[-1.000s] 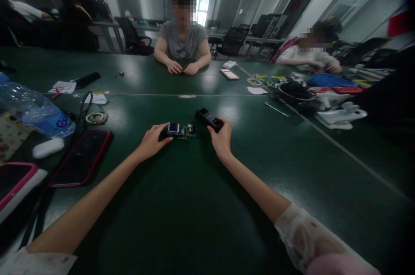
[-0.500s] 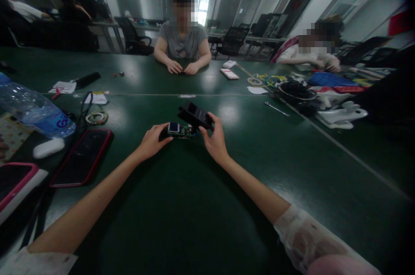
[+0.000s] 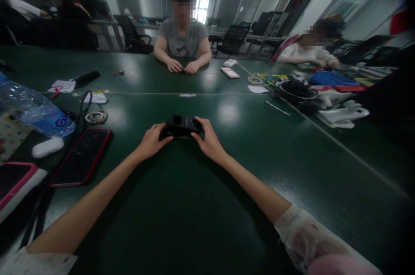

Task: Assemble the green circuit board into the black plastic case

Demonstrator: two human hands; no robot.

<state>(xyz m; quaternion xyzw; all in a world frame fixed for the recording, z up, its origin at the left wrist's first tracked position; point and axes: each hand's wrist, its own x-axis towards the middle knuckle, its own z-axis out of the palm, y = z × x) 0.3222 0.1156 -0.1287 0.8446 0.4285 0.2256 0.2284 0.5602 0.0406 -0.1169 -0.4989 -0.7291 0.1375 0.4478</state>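
Note:
A black plastic cover (image 3: 184, 123) with a square window and rows of small holes lies over a circuit board (image 3: 183, 137), just above the green table. Only a thin front edge of the board shows under the cover; its small screen is hidden. My left hand (image 3: 152, 142) is closed on the board's left end, thumb in front and fingers behind. Gripping the cover's right end, my right hand (image 3: 209, 140) has its thumb at the front and its fingers on the far side. Whether the cover sits fully down on the board, I cannot tell.
Left of my arm lie a red-rimmed phone (image 3: 82, 157), a white earphone case (image 3: 48, 148) and a water bottle (image 3: 35, 106). To the right are a wrench (image 3: 278, 108) and a heap of cables (image 3: 293, 90). A person (image 3: 183, 41) sits opposite, hands on the table.
My right hand has brought the cover left and down from its tilted position, so it now lies over the circuit board and hides the screen. My left hand has stayed in place.

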